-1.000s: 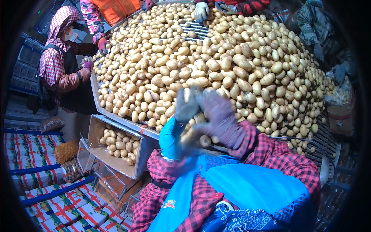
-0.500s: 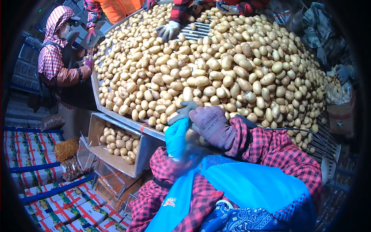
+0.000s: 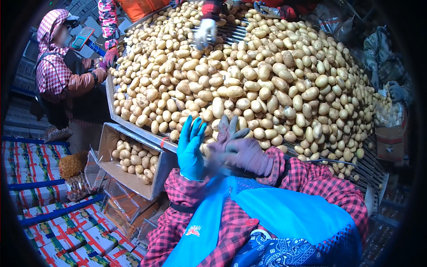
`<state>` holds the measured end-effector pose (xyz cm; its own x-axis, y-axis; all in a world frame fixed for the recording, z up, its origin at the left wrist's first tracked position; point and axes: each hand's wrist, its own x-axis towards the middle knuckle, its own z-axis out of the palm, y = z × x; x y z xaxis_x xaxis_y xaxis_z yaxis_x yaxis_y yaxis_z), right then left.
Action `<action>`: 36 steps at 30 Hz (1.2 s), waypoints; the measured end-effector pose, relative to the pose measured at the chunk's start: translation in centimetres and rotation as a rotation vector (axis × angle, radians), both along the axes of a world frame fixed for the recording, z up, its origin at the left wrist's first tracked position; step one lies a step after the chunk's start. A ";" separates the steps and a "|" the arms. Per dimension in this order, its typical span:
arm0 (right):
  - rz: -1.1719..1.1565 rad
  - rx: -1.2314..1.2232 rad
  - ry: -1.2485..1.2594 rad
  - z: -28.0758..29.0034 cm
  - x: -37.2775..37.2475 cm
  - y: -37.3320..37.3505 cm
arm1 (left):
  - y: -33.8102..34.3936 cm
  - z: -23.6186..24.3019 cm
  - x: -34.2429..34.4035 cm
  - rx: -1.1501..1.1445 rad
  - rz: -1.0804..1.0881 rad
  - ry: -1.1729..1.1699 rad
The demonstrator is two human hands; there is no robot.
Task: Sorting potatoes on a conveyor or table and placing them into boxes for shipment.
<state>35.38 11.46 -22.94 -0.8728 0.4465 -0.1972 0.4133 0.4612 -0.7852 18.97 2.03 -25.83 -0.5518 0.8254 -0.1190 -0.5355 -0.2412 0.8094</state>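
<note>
My left hand (image 3: 191,151), in a blue rubber glove, is raised with its fingers stretched upward. It holds nothing and is in front of the near edge of a big heap of potatoes (image 3: 267,95). Just to its right is my right hand (image 3: 249,156), in a purple-grey work glove. Its fingers are partly blurred and bent around what looks like a loose purple-grey work glove (image 3: 226,130), whose fingers point up toward the potatoes.
The potatoes lie on a slatted metal sorting table (image 3: 133,130). An open lined carton (image 3: 104,151) of potatoes stands at its left, with stacked white-red boxes (image 3: 62,231) beyond. A co-worker (image 3: 58,66) stands far left; a co-worker's white-gloved hand (image 3: 205,33) reaches in at the back.
My left hand has come away from the grey glove fabric at its fingertips and opened upward, slightly left. The loose glove now stays by my right hand. A co-worker's white-gloved hand has moved right.
</note>
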 end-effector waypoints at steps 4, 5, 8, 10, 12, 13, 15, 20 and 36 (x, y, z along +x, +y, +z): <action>-0.253 -0.515 0.115 0.7 1.1 1.8 | -1.3 1.1 0.5 -0.270 0.065 0.294; -0.281 -0.609 0.087 1.3 1.2 1.7 | -1.4 1.4 0.6 -0.336 0.024 0.347; -0.315 -0.625 0.114 2.2 0.8 1.0 | -2.0 0.0 0.6 -0.375 -0.238 0.313; -0.103 -0.196 0.201 -0.6 1.7 1.5 | -2.1 0.6 1.2 -0.392 -0.285 0.222; -0.091 -0.280 0.120 -0.3 2.7 2.2 | -2.4 0.9 1.4 -0.374 -0.190 0.271; -0.083 -0.280 0.120 0.8 3.2 2.9 | -2.4 1.1 1.6 -0.354 -0.090 0.321; -0.073 -0.162 -0.173 2.9 4.4 3.7 | -2.3 2.3 2.0 -0.342 -0.094 0.323; -0.004 -0.222 -0.040 5.7 0.7 0.4 | -2.4 4.2 2.6 -0.390 -0.129 0.506; -0.069 -0.031 0.111 3.6 0.2 -0.1 | -2.6 5.1 5.3 -0.029 0.030 1.513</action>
